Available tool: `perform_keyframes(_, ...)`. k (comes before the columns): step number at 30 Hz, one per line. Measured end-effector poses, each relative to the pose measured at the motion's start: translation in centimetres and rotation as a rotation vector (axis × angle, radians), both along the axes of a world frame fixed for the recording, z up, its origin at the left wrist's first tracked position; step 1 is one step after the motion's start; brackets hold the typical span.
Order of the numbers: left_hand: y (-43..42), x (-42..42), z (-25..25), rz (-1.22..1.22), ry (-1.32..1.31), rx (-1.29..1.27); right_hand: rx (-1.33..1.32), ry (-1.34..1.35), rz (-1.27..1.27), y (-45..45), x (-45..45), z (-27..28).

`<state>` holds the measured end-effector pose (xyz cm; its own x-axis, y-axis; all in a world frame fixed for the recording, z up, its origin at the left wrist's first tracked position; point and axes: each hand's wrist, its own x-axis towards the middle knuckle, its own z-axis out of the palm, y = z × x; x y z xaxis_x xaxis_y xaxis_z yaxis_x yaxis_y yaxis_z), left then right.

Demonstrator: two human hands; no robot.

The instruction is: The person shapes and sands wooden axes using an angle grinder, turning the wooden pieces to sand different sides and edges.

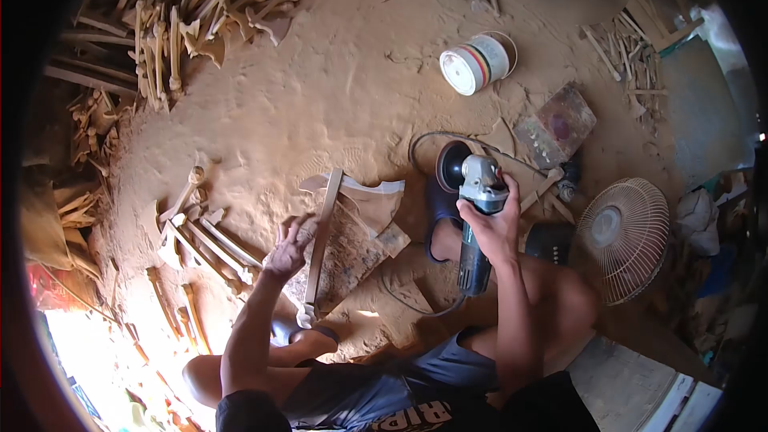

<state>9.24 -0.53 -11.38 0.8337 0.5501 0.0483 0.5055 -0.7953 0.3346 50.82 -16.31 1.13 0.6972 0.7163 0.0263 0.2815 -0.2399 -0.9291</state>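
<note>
Dark sleeves (253,413) and blue shorts (360,392) frame the near side, with both forearms reaching over the sandy floor (336,88). An angle grinder (474,260) is held clear of the floor, beyond the right edge of a mottled board (356,260). The right hand (500,228) is wrapped around its body near the head, and the round wheel (450,166) points away to the left, close to a sandalled foot (442,238). Whether it is spinning cannot be told.

The left hand (290,250) has its fingers loosely spread, grasping nothing, just beside a long strip (322,236); contact is unclear. That strip lies along the board's left part, its knobbed end past the lower edge. A flat pale piece (380,200) lies at the board's upper edge.

Good handling here would mean the wheel well clear of foot and fingers, a firm grip well back on the grinder, the strip pressed flat so it cannot rock, and the cord (424,314) kept out of the wheel's path.

Further out are bone-like pieces (212,244) to the left, a caged fan (624,240) to the right, and a white bucket (476,66) on its side beyond.
</note>
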Motion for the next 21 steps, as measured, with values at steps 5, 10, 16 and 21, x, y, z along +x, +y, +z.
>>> perform_keyframes(5, 0.8, 0.5, -0.4, -0.631, -0.084, -0.098, 0.124, 0.282, -0.099, -4.7, -2.7, 3.9)
perform_keyframes(10, 0.6, 5.0, 6.8, -0.362, -0.556, -0.339, 0.213, 0.408, -0.123, -7.1, -3.6, 5.5)
perform_keyframes(16, -0.5, 8.9, 12.9, 0.709, -1.153, -0.441, 0.135, 0.49, -0.144, -8.0, -4.6, 6.5)
perform_keyframes(21, 0.0, 9.4, 10.2, 0.956, -1.548, -0.558, 0.129, 0.455, -0.043, -7.1, -4.6, 4.8)
